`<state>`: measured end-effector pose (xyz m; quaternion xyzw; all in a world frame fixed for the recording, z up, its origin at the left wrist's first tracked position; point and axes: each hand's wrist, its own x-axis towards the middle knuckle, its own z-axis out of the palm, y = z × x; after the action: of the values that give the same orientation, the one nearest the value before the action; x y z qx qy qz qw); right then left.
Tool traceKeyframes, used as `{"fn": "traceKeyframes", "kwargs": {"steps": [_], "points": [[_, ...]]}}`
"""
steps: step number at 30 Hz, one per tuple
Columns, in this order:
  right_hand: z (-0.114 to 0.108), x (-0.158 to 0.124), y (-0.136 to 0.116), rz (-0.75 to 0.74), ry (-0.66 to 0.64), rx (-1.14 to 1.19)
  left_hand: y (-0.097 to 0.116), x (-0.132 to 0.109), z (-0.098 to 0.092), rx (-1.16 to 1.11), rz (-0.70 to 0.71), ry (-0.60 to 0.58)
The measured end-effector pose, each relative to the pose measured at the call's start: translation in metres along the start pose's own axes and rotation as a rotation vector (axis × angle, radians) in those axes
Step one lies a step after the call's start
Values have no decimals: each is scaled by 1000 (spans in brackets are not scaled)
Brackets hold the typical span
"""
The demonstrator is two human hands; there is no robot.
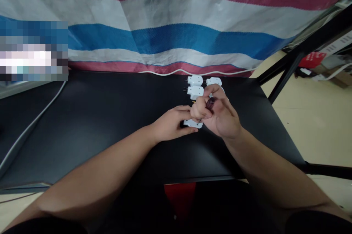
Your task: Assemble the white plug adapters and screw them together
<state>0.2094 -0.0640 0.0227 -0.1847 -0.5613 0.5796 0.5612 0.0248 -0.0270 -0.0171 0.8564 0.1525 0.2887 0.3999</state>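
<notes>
**White plug (192,124) pinned by left hand (170,122), screwdriver (211,105) pinched in right hand (221,117)**

The left grip is closed down over the plug, which is kept on the black surface (82,124). The screwdriver's dark red handle is held between thumb and fingers of the right grip, just above that plug. At least three further white plugs (195,80) are left beyond the hands, prongs pointing left. Whether any are already worked cannot be told.
</notes>
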Motion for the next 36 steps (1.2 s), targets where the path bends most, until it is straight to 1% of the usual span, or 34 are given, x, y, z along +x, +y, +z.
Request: {"fn": "traceKeyframes", "kwargs": {"steps": [4, 6, 9, 13, 15, 17, 19, 22, 24, 26, 28, 33, 34, 36], "points": [[-5, 1, 0, -42, 31, -59, -2, 0, 0, 10, 14, 26], [-7, 2, -3, -36, 29, -94, -3, 0, 1, 31, 20, 41], [-6, 3, -7, -5, 26, -79, -6, -1, 1, 52, 14, 49], [0, 2, -9, 53, 129, -32, -7, -2, 1, 84, -16, 82], [1, 3, -7, 25, 145, -30, -7, -2, 1, 86, -26, 94], [0, 4, -5, -37, 143, -37, -6, -2, 0, 83, -24, 98], [-3, 5, -3, -65, 136, -59, -6, -2, 0, 92, -20, 95], [-7, 5, -3, 6, 104, -83, -5, -2, 0, 119, -22, 90], [-8, 4, -5, 68, 70, -63, -5, -1, 0, 139, -44, 86], [-9, 4, -8, 95, 59, -34, -5, -1, -1, 159, -64, 80], [-9, 5, -12, 83, 96, -27, -5, -1, -1, 164, -66, 82], [-7, 11, -18, -10, 301, -74, -7, 0, 1, 136, -66, 111], [-5, 11, -17, -18, 314, -67, -8, 0, 1, 131, -63, 122], [-1, 10, -12, -11, 290, -31, -9, 0, 3, 142, -59, 133]]}}
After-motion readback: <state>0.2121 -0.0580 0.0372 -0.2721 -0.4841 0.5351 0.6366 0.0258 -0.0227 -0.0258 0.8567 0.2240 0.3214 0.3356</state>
